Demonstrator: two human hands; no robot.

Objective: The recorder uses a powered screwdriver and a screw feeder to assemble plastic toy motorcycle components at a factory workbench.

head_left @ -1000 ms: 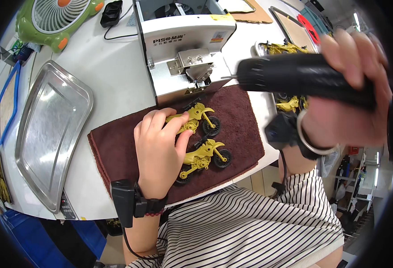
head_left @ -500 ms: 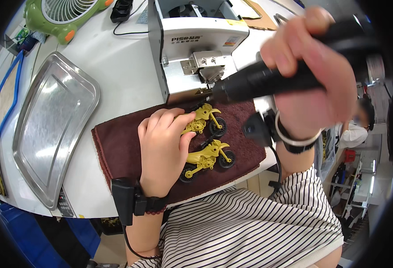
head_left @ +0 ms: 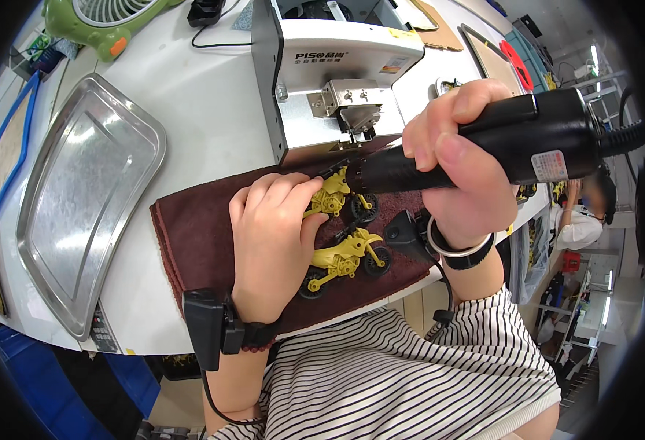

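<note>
My right hand (head_left: 469, 158) is wrapped round a black electric screwdriver (head_left: 542, 132), which lies slantwise with its tip end at the front of the upper yellow toy motorcycle (head_left: 331, 201). The exact tip is hidden behind its dark nose. Bent fingers of my left hand (head_left: 273, 235) grip that same motorcycle by its rear part and hold it down on a brown towel (head_left: 201, 227). Just below it, a second yellow toy motorcycle (head_left: 343, 257) with black wheels lies on the towel, close to my left thumb and apart from the screwdriver.
Behind the towel stands a screw feeder machine (head_left: 370, 45) with a metal outlet. A steel tray (head_left: 80, 213) rests at the left, beside a blue-rimmed frame (head_left: 16, 143). A green fan (head_left: 88, 33) sits at the far left. Another person (head_left: 579, 220) is at the right.
My right hand has brought the screwdriver from the feeder's outlet down to the front of the upper motorcycle. My left hand keeps its grip there, and the view has shifted slightly.
</note>
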